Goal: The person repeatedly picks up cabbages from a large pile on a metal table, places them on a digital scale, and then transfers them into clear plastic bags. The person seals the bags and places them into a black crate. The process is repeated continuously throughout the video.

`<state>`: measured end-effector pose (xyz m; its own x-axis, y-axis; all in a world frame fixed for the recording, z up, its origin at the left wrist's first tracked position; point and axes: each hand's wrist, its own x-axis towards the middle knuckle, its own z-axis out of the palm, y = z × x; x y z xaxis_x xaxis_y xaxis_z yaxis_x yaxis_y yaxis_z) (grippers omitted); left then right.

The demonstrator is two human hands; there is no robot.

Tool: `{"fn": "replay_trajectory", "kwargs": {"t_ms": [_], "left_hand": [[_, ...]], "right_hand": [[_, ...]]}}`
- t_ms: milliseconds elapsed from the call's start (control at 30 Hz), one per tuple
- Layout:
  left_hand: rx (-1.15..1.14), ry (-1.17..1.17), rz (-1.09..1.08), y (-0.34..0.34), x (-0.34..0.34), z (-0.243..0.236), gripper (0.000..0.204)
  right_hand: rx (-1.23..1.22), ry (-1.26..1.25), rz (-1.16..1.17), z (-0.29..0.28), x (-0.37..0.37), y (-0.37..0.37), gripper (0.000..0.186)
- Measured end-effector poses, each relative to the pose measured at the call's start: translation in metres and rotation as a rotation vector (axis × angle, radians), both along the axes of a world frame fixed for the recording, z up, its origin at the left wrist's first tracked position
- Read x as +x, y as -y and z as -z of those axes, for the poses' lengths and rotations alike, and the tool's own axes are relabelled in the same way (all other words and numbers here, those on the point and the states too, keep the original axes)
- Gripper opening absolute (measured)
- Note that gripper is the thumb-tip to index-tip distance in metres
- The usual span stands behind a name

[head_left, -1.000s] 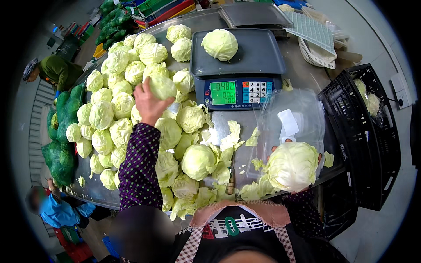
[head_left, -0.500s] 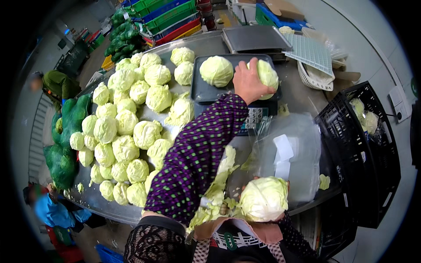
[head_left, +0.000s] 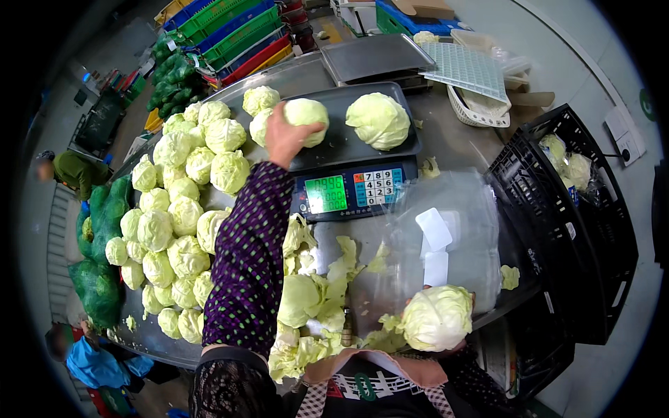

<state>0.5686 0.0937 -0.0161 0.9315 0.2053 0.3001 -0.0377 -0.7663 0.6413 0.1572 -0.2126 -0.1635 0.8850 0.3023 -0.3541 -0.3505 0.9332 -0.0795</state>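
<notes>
On the dark tray of a digital scale (head_left: 333,150) rest two pale green cabbages. My left hand (head_left: 286,138), in a purple dotted sleeve, is closed round the left cabbage (head_left: 308,117), thumb toward its front. The right cabbage (head_left: 378,121) sits untouched on the tray. Close to my body, my right hand (head_left: 460,346) supports another cabbage (head_left: 437,318) from below; most of its fingers are hidden behind the cabbage. The scale's display glows green. Clear plastic bags (head_left: 463,230) with white labels (head_left: 434,230) on top lie beyond the held cabbage.
Many cabbages (head_left: 187,256) cover the table's left side. Trimmed leaves (head_left: 341,268) and a brown handle-like piece (head_left: 346,327) lie in front of me. Black crates (head_left: 592,230) stand at right, a white basket (head_left: 481,108) behind. Two people work at far left.
My left hand has moved left, from the right cabbage on the scale to the left one. The scale's display has come into view. My right hand still holds its cabbage.
</notes>
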Motion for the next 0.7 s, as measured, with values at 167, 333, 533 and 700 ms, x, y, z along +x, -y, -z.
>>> {"fn": "replay_trajectory", "kwargs": {"t_ms": [167,333,533,700], "left_hand": [[-0.324,0.243,-0.262,-0.078,-0.056,0.026,0.105],[-0.048,-0.046,-0.477,-0.14,-0.116,0.055,0.105],[0.547,0.259,-0.22,-0.113,-0.156,0.057,0.078],[0.146,0.283,0.837,0.089,-0.278,0.096,0.056]], "right_hand": [[-0.096,0.036,-0.071,-0.032,0.003,-0.023,0.104],[-0.228,0.01,-0.056,-0.045,0.011,-0.033,0.097],[-0.032,0.134,-0.141,-0.089,0.013,-0.033,0.099],[-0.065,0.13,-0.067,-0.067,-0.025,0.005,0.091]]}}
